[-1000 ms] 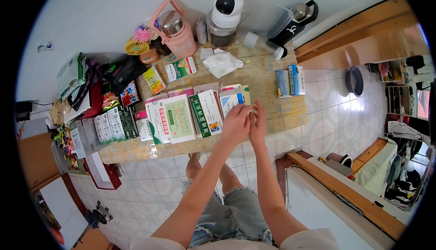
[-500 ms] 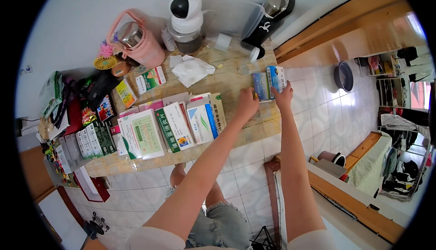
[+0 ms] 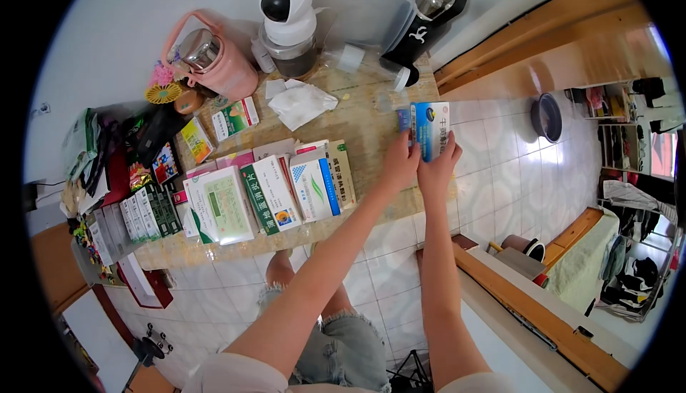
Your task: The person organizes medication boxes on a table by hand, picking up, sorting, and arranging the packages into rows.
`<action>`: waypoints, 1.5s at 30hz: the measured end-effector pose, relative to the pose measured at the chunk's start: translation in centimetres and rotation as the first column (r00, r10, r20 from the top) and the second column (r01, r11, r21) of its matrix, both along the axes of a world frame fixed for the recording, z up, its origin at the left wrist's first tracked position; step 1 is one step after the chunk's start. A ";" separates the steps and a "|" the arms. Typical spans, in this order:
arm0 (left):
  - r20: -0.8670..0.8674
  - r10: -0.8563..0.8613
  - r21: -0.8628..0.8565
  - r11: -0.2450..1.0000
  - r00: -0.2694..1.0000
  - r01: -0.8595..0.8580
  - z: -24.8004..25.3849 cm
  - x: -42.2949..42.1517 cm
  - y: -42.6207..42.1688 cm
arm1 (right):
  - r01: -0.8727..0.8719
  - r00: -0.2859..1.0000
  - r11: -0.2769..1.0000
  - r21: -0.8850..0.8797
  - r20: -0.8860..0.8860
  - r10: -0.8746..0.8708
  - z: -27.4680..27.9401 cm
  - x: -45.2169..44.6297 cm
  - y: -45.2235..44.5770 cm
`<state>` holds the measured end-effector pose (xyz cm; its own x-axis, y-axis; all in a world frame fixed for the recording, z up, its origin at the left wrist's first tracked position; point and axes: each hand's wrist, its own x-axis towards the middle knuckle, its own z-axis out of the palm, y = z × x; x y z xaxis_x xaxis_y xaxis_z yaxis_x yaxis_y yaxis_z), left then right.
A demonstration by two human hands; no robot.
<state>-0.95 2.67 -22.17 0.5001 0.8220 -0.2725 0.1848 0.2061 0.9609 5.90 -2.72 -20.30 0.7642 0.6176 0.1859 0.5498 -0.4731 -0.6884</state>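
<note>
At the table's right end, a blue and white box (image 3: 431,125) stands raised between my hands. My right hand (image 3: 438,168) has its fingers wrapped round the lower right part of it. My left hand (image 3: 401,158) is closed at its lower left, by a darker blue box (image 3: 404,119) that is mostly hidden; whether it grips one or both boxes is unclear. To the left, a row of medicine boxes stands on the table, with a white and blue box (image 3: 311,189), a green and white box (image 3: 270,194) and a large white box (image 3: 221,206).
Behind the row lie crumpled tissue (image 3: 300,103), a yellow box (image 3: 196,140) and a green and white carton (image 3: 235,118). Along the wall stand a pink bucket-shaped holder (image 3: 227,71), a white camera (image 3: 287,11) and a black bottle (image 3: 414,41). Bags (image 3: 86,143) are piled at the left.
Both hands have gone from the box row to the right end of the table. The blue and white box is now lifted and nearer, covering most of the darker blue one. The view has shifted right.
</note>
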 end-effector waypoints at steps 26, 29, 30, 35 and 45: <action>-0.376 0.259 0.412 0.907 0.890 -0.089 7.6 -25.3 -0.7 | -0.194 0.979 0.977 -0.092 -0.079 0.187 5.1 -23.0 0.3; -0.293 0.291 0.344 0.921 0.911 -0.184 8.4 -25.5 -0.7 | -0.195 0.981 0.976 -0.094 -0.035 0.193 5.8 -24.1 0.5; -0.279 0.319 0.377 0.904 0.906 -0.202 8.4 -25.7 -0.8 | -0.195 0.981 0.976 -0.094 -0.015 0.194 6.1 -24.5 0.6; -0.331 0.411 0.535 0.823 0.850 -0.190 9.0 -27.2 -0.3 | -0.298 0.955 0.953 -0.052 -0.020 0.298 5.6 -26.6 1.0; -0.357 0.420 0.542 0.820 0.835 -0.181 8.8 -29.5 0.6 | -0.393 0.896 0.919 0.037 -0.209 0.392 5.2 -28.1 1.1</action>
